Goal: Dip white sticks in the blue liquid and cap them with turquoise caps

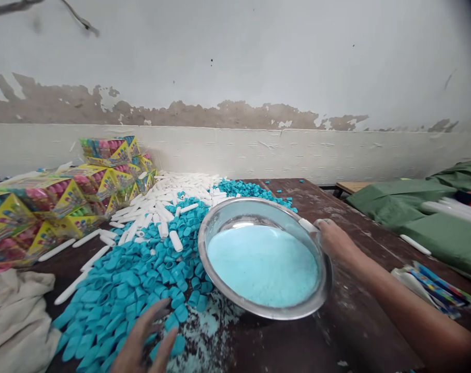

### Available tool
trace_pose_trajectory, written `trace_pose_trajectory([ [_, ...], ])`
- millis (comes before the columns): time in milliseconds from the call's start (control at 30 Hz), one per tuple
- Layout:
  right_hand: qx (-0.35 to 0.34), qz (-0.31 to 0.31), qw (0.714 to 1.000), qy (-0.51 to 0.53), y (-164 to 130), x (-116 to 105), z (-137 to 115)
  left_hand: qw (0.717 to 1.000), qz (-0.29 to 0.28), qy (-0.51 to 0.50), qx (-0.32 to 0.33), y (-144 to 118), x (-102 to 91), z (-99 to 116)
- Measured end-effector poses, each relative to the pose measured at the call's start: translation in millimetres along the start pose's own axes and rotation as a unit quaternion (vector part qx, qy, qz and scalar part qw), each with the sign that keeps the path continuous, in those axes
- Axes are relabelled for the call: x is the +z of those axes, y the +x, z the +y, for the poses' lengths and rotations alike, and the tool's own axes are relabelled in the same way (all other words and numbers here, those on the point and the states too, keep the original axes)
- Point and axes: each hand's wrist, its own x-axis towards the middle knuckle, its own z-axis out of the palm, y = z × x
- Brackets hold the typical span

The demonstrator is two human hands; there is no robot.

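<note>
One round steel bowl (324, 269), shiny and holding pale blue powder, sits on the tabletop (359, 321); right hand (334, 239) grips its far rim, left hand (147, 339) spread wide over blue caps (114, 295).

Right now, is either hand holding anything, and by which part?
The right hand holds a white tube by one end, at the rim of the metal bowl. The left hand holds nothing; it rests spread on the blue caps.
</note>
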Motion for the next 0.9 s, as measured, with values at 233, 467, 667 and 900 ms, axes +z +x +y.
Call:
trace_pose_trajectory([
  [233, 0.059, -0.028, 0.992, 0.108, 20, 16, 10, 0.876, -0.252, -0.285, -0.297, 54, 80.8, 69],
  [467, 0.064, 0.089, 0.985, 0.131, -18, 15, 3, 0.878, -0.168, -0.33, -0.303, 49, 91.8, 42],
  [667, -0.049, 0.238, 0.967, 0.075, -74, -21, -28, 0.883, -0.099, -0.391, -0.241, 30, 87.1, 10],
  [900, -0.023, 0.23, 0.973, 0.025, -83, -50, -52, 0.877, -0.089, -0.387, -0.27, 37, 97.1, 5],
])
